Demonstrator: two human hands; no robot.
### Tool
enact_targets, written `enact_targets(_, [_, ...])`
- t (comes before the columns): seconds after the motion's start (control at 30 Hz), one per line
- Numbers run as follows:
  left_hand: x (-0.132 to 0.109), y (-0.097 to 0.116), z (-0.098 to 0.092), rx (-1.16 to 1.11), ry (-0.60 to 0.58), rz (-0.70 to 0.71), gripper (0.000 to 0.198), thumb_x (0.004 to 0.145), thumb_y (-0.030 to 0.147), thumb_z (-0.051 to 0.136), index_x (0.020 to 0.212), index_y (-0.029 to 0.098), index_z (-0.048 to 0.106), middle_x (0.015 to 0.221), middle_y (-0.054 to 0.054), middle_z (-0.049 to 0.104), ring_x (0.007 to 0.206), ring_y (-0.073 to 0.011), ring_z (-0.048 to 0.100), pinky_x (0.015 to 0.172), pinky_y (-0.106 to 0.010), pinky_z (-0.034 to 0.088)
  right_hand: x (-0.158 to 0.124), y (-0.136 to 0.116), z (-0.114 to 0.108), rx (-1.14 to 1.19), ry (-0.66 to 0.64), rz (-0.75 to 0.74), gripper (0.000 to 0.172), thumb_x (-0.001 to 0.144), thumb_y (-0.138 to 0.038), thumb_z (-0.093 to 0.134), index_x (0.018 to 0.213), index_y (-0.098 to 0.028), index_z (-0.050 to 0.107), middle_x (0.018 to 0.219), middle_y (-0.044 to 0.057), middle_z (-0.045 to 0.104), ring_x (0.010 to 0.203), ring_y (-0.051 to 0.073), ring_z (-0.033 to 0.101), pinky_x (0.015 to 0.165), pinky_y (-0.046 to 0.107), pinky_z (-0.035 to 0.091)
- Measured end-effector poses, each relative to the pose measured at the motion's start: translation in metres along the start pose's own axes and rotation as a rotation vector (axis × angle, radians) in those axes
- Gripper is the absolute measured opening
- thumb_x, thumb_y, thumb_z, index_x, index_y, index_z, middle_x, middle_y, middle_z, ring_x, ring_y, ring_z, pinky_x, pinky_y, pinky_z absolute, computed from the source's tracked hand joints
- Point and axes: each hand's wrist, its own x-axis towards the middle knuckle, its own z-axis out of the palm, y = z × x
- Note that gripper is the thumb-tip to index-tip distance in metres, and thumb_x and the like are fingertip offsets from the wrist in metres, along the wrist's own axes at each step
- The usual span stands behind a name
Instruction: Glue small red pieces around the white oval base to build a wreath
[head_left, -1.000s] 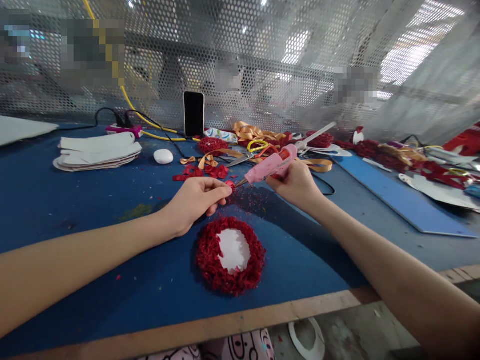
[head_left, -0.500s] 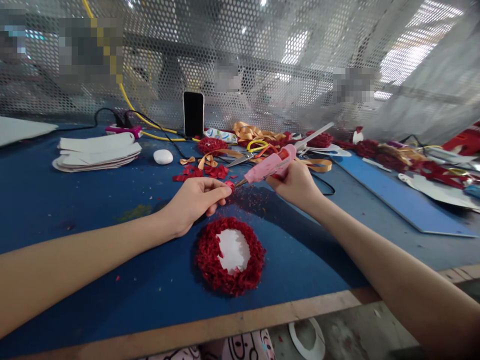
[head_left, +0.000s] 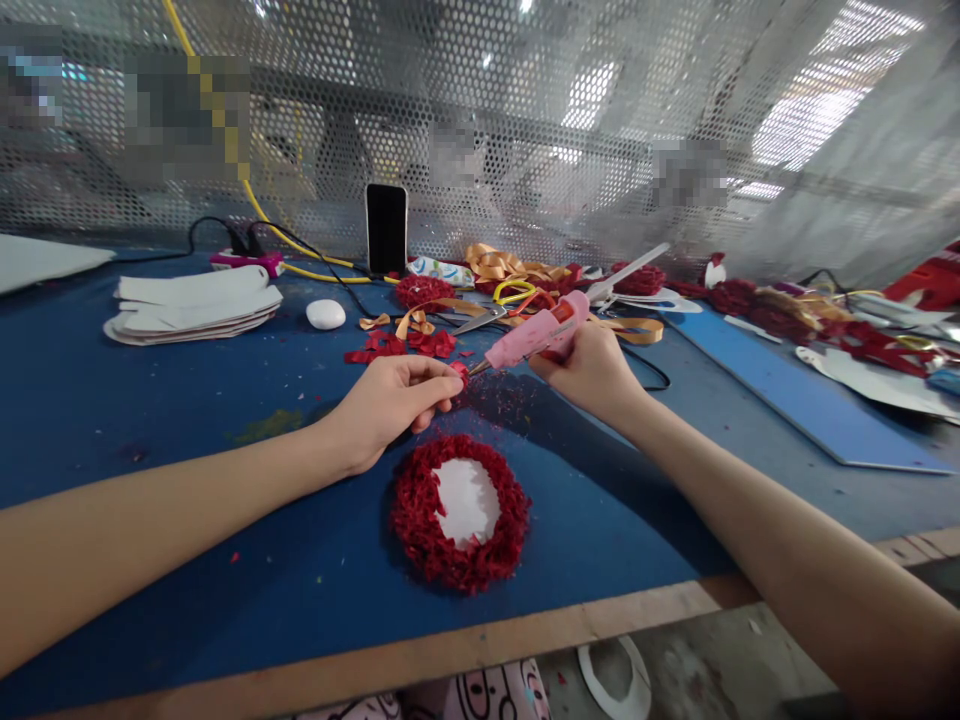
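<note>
Between thumb and fingers, my left hand (head_left: 397, 400) pinches a small red petal-like piece (head_left: 459, 374). My right hand (head_left: 596, 370) grips a pink glue gun (head_left: 536, 335), its glue stick (head_left: 630, 272) jutting out of the back. The nozzle points left and meets, or nearly meets, the red piece; I cannot tell whether they touch. Below both hands lies a round wreath-like ring of dark red ruffled scraps (head_left: 420, 520) around a white middle (head_left: 469, 500). Loose red pieces (head_left: 401, 345) are scattered just beyond my left hand.
Scissors with a yellow handle (head_left: 514, 292) and tan ribbon (head_left: 499, 262) lie behind the glue gun. White card pieces (head_left: 191, 305) are stacked at left, near a white mouse (head_left: 325, 314). A phone (head_left: 387, 228) stands at the back. A blue board (head_left: 795, 390) lies at right.
The glue gun and my right hand have shifted very slightly left, with the nozzle at the red piece. My left hand and the wreath look unmoved.
</note>
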Motion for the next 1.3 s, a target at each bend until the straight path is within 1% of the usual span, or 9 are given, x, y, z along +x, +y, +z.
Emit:
enact_targets(0.2, [0.001,-0.003,-0.002,0.017,-0.058,0.013,0.016,0.080,0.030,0.074,0.086,0.016,0.069,0.063,0.004,0.059,0.044,-0.0027,0.041,0.043,-0.017,0.030,0.000,0.001,0.002,-0.114,-0.004,0.005,0.015,0.069,-0.029,0.061,0.065,-0.020,0.049,0.063,0.002,0.053,0.060,0.015,0.048,0.060,0.029,0.034])
enact_targets(0.4, [-0.002,-0.002,0.000,0.063,-0.143,0.071,0.014,0.084,0.032,0.071,0.088,0.018,0.067,0.059,0.004,0.060,0.045,-0.0046,0.043,0.043,-0.017,0.032,0.003,0.018,0.011,-0.282,-0.074,0.114,0.033,0.072,-0.042,0.070,0.088,-0.016,0.061,0.082,0.011,0.065,0.072,0.024,0.056,0.063,0.033,0.039])
enact_targets(0.53, [-0.004,0.000,0.001,0.075,-0.170,0.114,0.016,0.087,0.034,0.068,0.090,0.019,0.065,0.056,0.005,0.058,0.046,-0.0051,0.043,0.044,-0.017,0.033,0.002,0.023,0.013,-0.220,-0.006,0.019,0.038,0.075,-0.042,0.071,0.101,-0.014,0.067,0.102,0.016,0.069,0.098,0.032,0.061,0.083,0.041,0.045])
enact_targets(0.6, [-0.004,0.000,0.001,0.077,-0.170,0.136,0.017,0.088,0.036,0.067,0.091,0.019,0.064,0.056,0.005,0.058,0.046,-0.0052,0.043,0.045,-0.017,0.034,-0.001,0.015,0.010,-0.112,0.099,-0.012,0.036,0.078,-0.040,0.069,0.104,-0.015,0.070,0.110,0.017,0.068,0.108,0.033,0.058,0.091,0.044,0.044])
enact_targets(0.67, [-0.004,-0.001,0.001,0.080,-0.164,0.156,0.019,0.088,0.037,0.067,0.093,0.019,0.064,0.057,0.005,0.059,0.046,-0.0051,0.043,0.045,-0.017,0.034,-0.006,-0.001,0.005,0.129,0.081,0.016,0.029,0.083,-0.040,0.064,0.098,-0.017,0.073,0.101,0.012,0.071,0.096,0.027,0.062,0.086,0.040,0.046])
enact_targets(0.8, [-0.004,-0.001,0.001,0.104,-0.157,0.179,0.021,0.088,0.039,0.067,0.095,0.019,0.064,0.059,0.005,0.060,0.045,-0.0049,0.043,0.044,-0.017,0.034,-0.022,-0.038,-0.001,0.883,-0.384,0.208,0.030,0.079,-0.045,0.072,0.081,-0.015,0.075,0.075,0.005,0.070,0.069,0.015,0.061,0.065,0.029,0.047])
enact_targets(0.9, [-0.005,0.001,0.001,0.148,-0.140,0.192,0.023,0.087,0.040,0.068,0.096,0.020,0.066,0.060,0.004,0.061,0.046,-0.0056,0.045,0.044,-0.017,0.034,-0.031,-0.053,-0.001,1.246,-0.574,0.395,0.025,0.074,-0.040,0.080,0.079,-0.015,0.076,0.078,0.004,0.073,0.068,0.011,0.063,0.063,0.024,0.049])
enact_targets(1.07, [-0.008,0.004,0.002,0.230,-0.087,0.195,0.023,0.087,0.041,0.067,0.096,0.020,0.069,0.062,0.002,0.064,0.048,-0.0076,0.049,0.046,-0.019,0.036,-0.033,-0.057,0.002,1.423,-0.647,0.541,0.020,0.070,-0.032,0.086,0.074,-0.015,0.076,0.076,0.003,0.073,0.064,0.007,0.063,0.062,0.018,0.053])
enact_targets(1.3, [-0.008,0.005,0.002,0.239,-0.068,0.199,0.022,0.085,0.037,0.069,0.094,0.018,0.072,0.064,0.000,0.066,0.053,-0.0092,0.055,0.049,-0.020,0.040,-0.034,-0.060,0.004,1.383,-0.616,0.547,0.022,0.066,-0.032,0.089,0.073,-0.014,0.077,0.068,0.001,0.070,0.061,0.006,0.062,0.058,0.016,0.051])
